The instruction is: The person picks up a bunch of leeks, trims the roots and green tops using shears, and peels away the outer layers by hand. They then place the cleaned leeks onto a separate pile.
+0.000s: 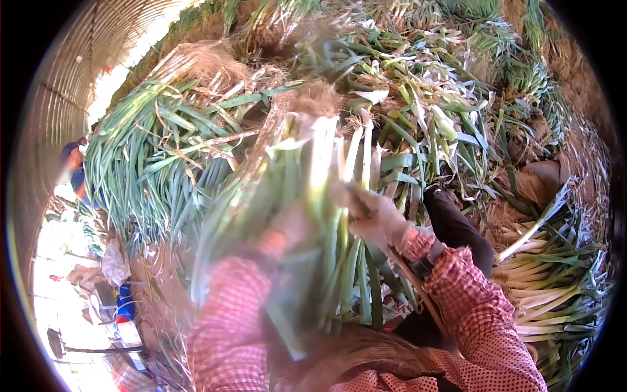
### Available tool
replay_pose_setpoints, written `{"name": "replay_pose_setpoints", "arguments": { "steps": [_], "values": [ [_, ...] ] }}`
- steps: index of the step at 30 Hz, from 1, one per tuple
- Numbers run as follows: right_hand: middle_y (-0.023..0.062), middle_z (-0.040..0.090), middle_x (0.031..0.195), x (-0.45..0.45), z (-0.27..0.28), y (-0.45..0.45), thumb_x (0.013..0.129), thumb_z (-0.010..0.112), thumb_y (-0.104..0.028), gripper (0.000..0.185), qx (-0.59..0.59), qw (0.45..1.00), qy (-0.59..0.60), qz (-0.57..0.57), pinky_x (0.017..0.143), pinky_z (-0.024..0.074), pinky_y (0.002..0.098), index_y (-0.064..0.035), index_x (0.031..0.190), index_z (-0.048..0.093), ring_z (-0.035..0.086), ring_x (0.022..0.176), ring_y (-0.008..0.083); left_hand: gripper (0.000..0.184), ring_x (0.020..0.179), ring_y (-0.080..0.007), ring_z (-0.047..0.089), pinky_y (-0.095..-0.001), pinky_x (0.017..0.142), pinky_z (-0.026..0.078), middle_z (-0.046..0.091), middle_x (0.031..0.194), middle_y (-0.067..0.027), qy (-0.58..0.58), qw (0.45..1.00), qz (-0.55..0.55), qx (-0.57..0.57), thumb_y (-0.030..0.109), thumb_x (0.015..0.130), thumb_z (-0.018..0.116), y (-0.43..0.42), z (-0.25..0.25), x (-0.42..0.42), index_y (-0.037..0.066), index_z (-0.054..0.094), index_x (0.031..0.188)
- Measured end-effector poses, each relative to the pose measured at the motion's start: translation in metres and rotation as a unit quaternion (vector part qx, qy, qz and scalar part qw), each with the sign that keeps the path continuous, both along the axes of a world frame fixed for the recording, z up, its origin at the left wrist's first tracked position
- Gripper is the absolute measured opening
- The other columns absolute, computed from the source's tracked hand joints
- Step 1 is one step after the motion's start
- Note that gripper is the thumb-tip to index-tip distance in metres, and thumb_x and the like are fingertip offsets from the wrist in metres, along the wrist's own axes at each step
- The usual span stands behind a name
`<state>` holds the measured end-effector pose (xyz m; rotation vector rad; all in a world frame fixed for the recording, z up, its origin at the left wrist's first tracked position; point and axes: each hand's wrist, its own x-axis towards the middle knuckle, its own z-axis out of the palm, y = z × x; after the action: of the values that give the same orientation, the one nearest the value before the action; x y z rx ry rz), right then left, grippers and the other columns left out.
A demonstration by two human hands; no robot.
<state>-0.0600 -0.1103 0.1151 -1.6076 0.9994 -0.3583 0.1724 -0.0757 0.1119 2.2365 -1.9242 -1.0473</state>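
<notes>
Gloved and blurred, my left hand (292, 225) is at the middle of the head view, against a leek (320, 157) with a thick white stem and roots pointing away from me. Its fingers are smeared by motion. My right hand (379, 215), in a pale glove, is closed just to the right, beside the leek stems; a dark, thin object sticks out of its fingers, too unclear to name. More leeks (356, 261) lie under and between the hands, their green leaves reaching toward my lap.
A big pile of leeks (163, 144) lies at the left, another heap (424, 98) beyond my hands. Leeks with white stems (542, 287) lie at the right. A person (75, 160) is partly visible at the far left, near a blue item (124, 302) and bags.
</notes>
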Motion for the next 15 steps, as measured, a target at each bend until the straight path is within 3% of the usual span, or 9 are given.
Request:
{"name": "replay_pose_setpoints", "arguments": {
  "steps": [2,4,6,7,9,10,12,14,15],
  "values": [
    [0.0118,0.069,0.100,0.015,-0.039,-0.021,0.077,0.062,-0.008,0.066,-0.089,0.996,-0.009,-0.001,0.073,0.0565,0.0340,-0.0086,0.141,0.046,0.069,0.086,0.0239,0.049,0.095,-0.0427,0.065,-0.0461,0.083,0.052,0.067,0.098,-0.0256,-0.022,0.998,0.005,-0.061,0.034,0.082,0.076,0.032,-0.028,-0.021,-0.001,0.059,0.112],
    [0.0159,0.070,0.101,0.027,0.011,-0.023,0.078,0.061,-0.012,0.053,-0.070,0.981,0.088,0.155,0.080,0.0558,0.0426,-0.0088,0.130,0.054,0.070,0.094,0.0319,0.043,0.094,-0.0432,0.065,-0.0471,0.082,0.052,0.067,0.098,-0.0258,0.013,0.997,-0.003,-0.077,0.034,0.084,0.073,0.035,-0.037,-0.005,0.001,0.061,0.108],
    [0.0172,0.070,0.098,0.044,0.013,-0.028,0.080,0.061,-0.014,0.046,-0.122,0.974,0.065,0.181,0.083,0.0547,0.0440,-0.0084,0.125,0.057,0.070,0.093,0.0342,0.037,0.093,-0.0428,0.064,-0.0478,0.080,0.052,0.067,0.099,-0.0252,-0.047,0.997,-0.029,-0.062,0.034,0.085,0.070,0.012,-0.024,0.022,0.003,0.063,0.104],
    [0.0175,0.070,0.097,0.056,0.010,-0.036,0.081,0.061,-0.014,0.042,-0.107,0.981,0.085,0.136,0.084,0.0545,0.0436,-0.0083,0.123,0.059,0.069,0.093,0.0349,0.034,0.093,-0.0423,0.064,-0.0481,0.079,0.052,0.067,0.099,-0.0246,-0.102,0.993,-0.050,-0.045,0.034,0.086,0.069,0.003,-0.017,0.042,0.004,0.064,0.102],
    [0.0178,0.070,0.097,0.076,0.002,-0.057,0.084,0.060,-0.011,0.039,-0.111,0.988,0.098,0.041,0.083,0.0552,0.0431,-0.0080,0.123,0.058,0.069,0.093,0.0348,0.022,0.088,-0.0406,0.065,-0.0498,0.078,0.052,0.066,0.097,-0.0218,-0.208,0.926,0.121,-0.291,0.028,0.091,0.060,-0.011,-0.063,0.102,0.009,0.066,0.099],
    [0.0187,0.070,0.100,0.087,-0.017,-0.072,0.084,0.059,-0.006,0.041,-0.079,0.993,0.085,-0.018,0.081,0.0568,0.0414,-0.0056,0.125,0.055,0.070,0.093,0.0337,0.025,0.090,-0.0414,0.065,-0.0511,0.080,0.052,0.066,0.097,-0.0218,-0.265,0.919,0.161,-0.242,0.032,0.092,0.060,-0.016,-0.039,0.107,0.010,0.065,0.103],
    [0.0201,0.069,0.105,0.090,-0.003,-0.072,0.083,0.058,-0.003,0.048,-0.039,0.996,0.077,-0.030,0.080,0.0577,0.0393,-0.0027,0.130,0.051,0.070,0.094,0.0328,0.035,0.094,-0.0417,0.066,-0.0517,0.083,0.052,0.064,0.105,-0.0213,-0.339,0.893,0.182,-0.232,0.038,0.089,0.064,-0.025,-0.052,0.142,0.011,0.064,0.111],
    [0.0197,0.069,0.108,0.094,-0.018,-0.054,0.081,0.059,-0.002,0.053,-0.060,0.995,0.009,0.079,0.080,0.0577,0.0389,-0.0036,0.133,0.049,0.070,0.096,0.0319,0.040,0.095,-0.0417,0.066,-0.0514,0.085,0.052,0.063,0.109,-0.0213,-0.409,0.867,0.147,-0.245,0.042,0.087,0.067,-0.031,-0.055,0.152,0.013,0.064,0.114],
    [0.0174,0.069,0.108,0.098,-0.025,-0.041,0.081,0.059,-0.003,0.056,-0.088,0.988,0.031,0.125,0.081,0.0576,0.0384,-0.0061,0.136,0.048,0.070,0.096,0.0308,0.047,0.102,-0.0418,0.065,-0.0515,0.087,0.052,0.062,0.113,-0.0210,-0.394,0.881,0.170,-0.200,0.045,0.085,0.070,-0.040,-0.060,0.156,0.012,0.063,0.118]
  ]
}}
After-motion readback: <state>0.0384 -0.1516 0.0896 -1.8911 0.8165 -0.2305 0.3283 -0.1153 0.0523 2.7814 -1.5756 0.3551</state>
